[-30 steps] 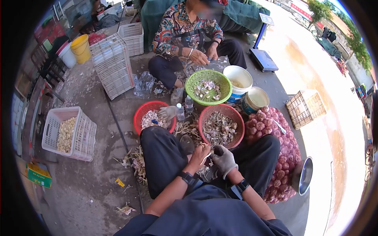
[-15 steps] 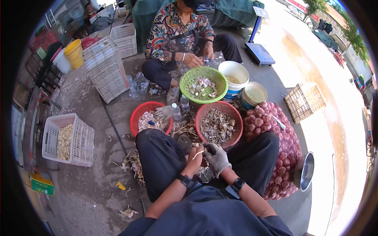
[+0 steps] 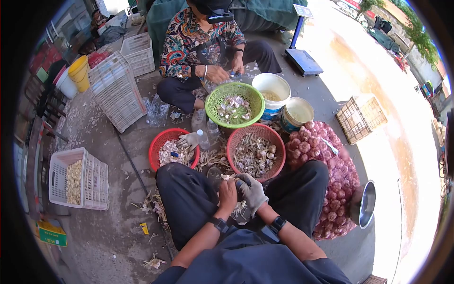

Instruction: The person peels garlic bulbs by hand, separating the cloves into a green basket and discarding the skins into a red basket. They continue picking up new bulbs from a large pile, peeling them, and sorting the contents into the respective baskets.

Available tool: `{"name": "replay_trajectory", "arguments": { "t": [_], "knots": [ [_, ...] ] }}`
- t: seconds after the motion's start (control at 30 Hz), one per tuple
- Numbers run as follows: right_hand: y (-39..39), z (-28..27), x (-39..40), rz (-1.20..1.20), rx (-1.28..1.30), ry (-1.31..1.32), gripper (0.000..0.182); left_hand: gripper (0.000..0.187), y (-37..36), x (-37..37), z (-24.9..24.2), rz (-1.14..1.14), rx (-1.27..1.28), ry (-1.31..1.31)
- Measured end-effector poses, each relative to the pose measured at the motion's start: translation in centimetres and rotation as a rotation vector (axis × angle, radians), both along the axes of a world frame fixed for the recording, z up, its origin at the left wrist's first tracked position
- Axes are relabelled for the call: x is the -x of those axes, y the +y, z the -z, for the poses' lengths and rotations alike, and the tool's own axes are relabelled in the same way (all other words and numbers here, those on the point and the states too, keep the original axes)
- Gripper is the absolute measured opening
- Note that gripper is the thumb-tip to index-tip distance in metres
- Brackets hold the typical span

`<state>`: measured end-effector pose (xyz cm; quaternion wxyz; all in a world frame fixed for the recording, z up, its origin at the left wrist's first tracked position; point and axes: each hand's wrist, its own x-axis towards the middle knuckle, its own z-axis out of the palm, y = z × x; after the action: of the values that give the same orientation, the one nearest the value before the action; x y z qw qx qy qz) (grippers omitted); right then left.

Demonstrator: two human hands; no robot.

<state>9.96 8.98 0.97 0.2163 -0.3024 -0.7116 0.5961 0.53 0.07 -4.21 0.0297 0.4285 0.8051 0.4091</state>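
Note:
My bare left hand is closed between my knees, with a pale bit of garlic showing at its fingertips. Against it, my right hand wears a grey-white glove with dark fingertips, and its fingers are curled; what they grip is hidden. Just beyond the hands stands a pink-red basket of garlic bulbs and dry skins. A red basket to its left holds garlic cloves, a loose glove and a small blue item. The green basket behind contains purplish cloves.
Across from me a person sits handling something small. A net sack of garlic lies by my right knee, beside a metal bowl. Two buckets stand behind it. A white crate with peeled cloves is at left.
The pale stem that stuck out across my left hand no longer shows. My hands have shifted slightly and stay together. The whole view has moved a little, with things appearing further left.

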Motion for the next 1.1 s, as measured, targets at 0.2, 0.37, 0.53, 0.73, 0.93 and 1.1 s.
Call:
{"name": "replay_trajectory", "arguments": {
  "t": [0.2, 0.37, 0.53, 0.73, 0.93, 1.1],
  "knots": [
    [0.3, 0.6, 0.5, 0.101, 0.235, 0.060, 0.025, 0.019, 0.8, 0.0, 0.3, -0.004, -0.116, -0.261],
    [0.2, 1.3, 1.0, 0.181, 0.159, -0.027, 0.024, 0.020, 1.1, -0.4, 0.0, -0.074, -0.158, -0.389],
    [0.7, 1.7, 1.0, 0.225, 0.287, 0.046, 0.026, 0.030, 1.5, -0.9, 0.5, -0.060, -0.094, -0.257],
    [1.6, 2.9, 0.1, 0.157, 0.630, 0.292, 0.029, 0.038, 1.7, -1.2, -0.3, -0.054, -0.142, -0.375],
    [2.4, 1.8, -0.9, 0.029, 0.961, 0.464, 0.032, 0.041, 1.7, -1.0, -4.2, -0.140, -0.174, -0.903],
    [2.2, 0.6, -0.9, 0.003, 0.585, 0.322, 0.039, 0.039, 1.4, 0.0, -2.9, -0.031, -0.385, -1.356]
  ]
}}
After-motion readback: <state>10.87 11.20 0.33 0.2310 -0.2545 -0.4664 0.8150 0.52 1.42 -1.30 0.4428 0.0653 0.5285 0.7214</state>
